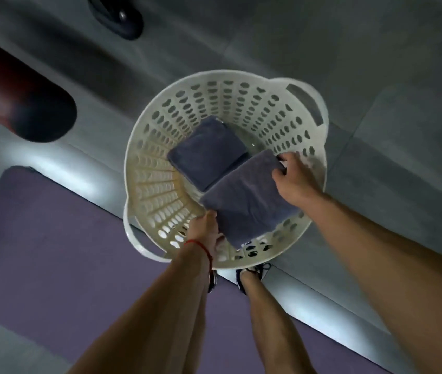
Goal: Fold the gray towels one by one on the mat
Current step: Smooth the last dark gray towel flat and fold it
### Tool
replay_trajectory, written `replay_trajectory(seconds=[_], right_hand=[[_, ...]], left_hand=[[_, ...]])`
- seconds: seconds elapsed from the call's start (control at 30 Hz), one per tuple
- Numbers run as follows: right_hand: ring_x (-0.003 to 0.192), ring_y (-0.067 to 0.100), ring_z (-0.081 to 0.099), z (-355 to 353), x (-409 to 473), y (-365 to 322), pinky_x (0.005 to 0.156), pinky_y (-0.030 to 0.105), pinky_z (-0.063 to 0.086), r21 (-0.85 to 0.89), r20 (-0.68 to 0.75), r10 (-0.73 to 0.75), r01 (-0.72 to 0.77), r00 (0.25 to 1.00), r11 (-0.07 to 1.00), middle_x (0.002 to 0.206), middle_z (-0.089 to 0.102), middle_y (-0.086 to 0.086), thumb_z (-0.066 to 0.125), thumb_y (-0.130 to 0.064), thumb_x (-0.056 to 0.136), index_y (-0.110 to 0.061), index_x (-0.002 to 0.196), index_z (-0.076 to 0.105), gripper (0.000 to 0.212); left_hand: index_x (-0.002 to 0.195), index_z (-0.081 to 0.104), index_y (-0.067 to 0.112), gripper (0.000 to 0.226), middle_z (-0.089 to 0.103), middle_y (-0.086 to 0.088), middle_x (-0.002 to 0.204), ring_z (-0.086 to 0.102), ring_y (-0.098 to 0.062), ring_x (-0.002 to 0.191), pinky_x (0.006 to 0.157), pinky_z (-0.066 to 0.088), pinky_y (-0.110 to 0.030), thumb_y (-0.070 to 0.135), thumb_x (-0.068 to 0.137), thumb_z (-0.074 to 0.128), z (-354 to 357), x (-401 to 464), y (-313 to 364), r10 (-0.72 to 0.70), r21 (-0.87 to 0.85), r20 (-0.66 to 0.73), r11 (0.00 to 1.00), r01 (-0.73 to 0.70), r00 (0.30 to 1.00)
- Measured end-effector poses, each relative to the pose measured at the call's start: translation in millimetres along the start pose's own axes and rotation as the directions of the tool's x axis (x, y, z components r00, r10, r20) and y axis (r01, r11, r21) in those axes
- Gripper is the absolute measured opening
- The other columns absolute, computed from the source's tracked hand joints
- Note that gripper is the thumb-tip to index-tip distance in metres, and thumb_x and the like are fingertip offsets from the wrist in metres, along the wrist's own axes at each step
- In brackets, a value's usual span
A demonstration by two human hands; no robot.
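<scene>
Gripping opposite ends, a folded gray towel is held flat over the near side of a white basket by both hands. The left hand is closed on the near-left corner, its fingers curled round the edge; the right hand is clamped on the far-right edge, its fingers wrapped over the cloth. Held at two ends like this, the folds are probably kept from slipping open while the towel is carried. A second folded towel is seen resting on the basket floor, partly under the held one, so a neat stack seems intended. The basket is stood on the gray floor just beside the purple mat, most likely so that finished towels can be reached across easily. Whether the held towel is being set in or lifted out cannot be told.
</scene>
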State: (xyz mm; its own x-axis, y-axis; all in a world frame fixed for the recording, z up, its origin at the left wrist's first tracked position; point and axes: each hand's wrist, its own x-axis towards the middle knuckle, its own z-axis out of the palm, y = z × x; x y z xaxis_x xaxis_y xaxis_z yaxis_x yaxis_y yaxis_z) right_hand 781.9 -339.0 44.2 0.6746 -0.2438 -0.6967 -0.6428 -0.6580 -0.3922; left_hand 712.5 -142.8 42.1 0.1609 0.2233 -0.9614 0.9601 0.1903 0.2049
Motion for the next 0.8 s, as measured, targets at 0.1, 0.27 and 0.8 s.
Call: replay_trajectory(seconds=[0.1, 0.27, 0.8], right_hand=[[0.122, 0.038, 0.054, 38.6, 53.1, 20.8, 0.101, 0.041, 0.043, -0.100, 0.034, -0.042, 0.045, 0.999, 0.994, 0.135, 0.056, 0.016, 0.048, -0.019, 0.102, -0.012, 0.142, 0.043, 0.041], [0.135, 0.037, 0.045, 78.5, 112.2, 48.6, 0.112, 0.044, 0.035, -0.424, 0.080, -0.174, 0.191, 0.982, 0.885, 0.147, 0.047, 0.019, 0.045, -0.026, 0.104, -0.008, 0.148, 0.037, 0.048], [0.154, 0.035, -0.002, 85.0, 127.0, 63.9, 0.117, 0.054, 0.028, -0.788, 0.488, -0.308, 0.564, 0.817, 0.247, 0.167, -0.020, 0.002, 0.066, -0.029, 0.090, -0.032, 0.159, -0.008, 0.101]], left_hand=[[0.088, 0.063, 0.012, 0.020, 0.070, -0.017, 0.104, 0.068, -0.035, 0.097, 0.093, 0.055, -0.052, 0.020, 0.099, 0.048, 17.1, 62.7, -4.9, -0.021, 0.028, -0.028, 0.999, 0.022, 0.999], [0.102, 0.063, 0.006, 0.022, 0.060, -0.010, 0.090, 0.057, -0.022, 0.078, 0.080, 0.051, -0.041, 0.017, 0.102, 0.044, 32.5, 142.6, -14.6, 0.005, 0.134, 0.003, 0.991, -0.005, 1.000], [0.146, 0.027, 0.022, 0.079, 0.030, -0.014, 0.147, 0.036, -0.032, 0.132, 0.104, 0.042, -0.047, 0.050, 0.083, 0.066, 44.4, 157.4, -33.2, 0.580, 0.849, 0.528, -0.365, -0.382, 0.620]])
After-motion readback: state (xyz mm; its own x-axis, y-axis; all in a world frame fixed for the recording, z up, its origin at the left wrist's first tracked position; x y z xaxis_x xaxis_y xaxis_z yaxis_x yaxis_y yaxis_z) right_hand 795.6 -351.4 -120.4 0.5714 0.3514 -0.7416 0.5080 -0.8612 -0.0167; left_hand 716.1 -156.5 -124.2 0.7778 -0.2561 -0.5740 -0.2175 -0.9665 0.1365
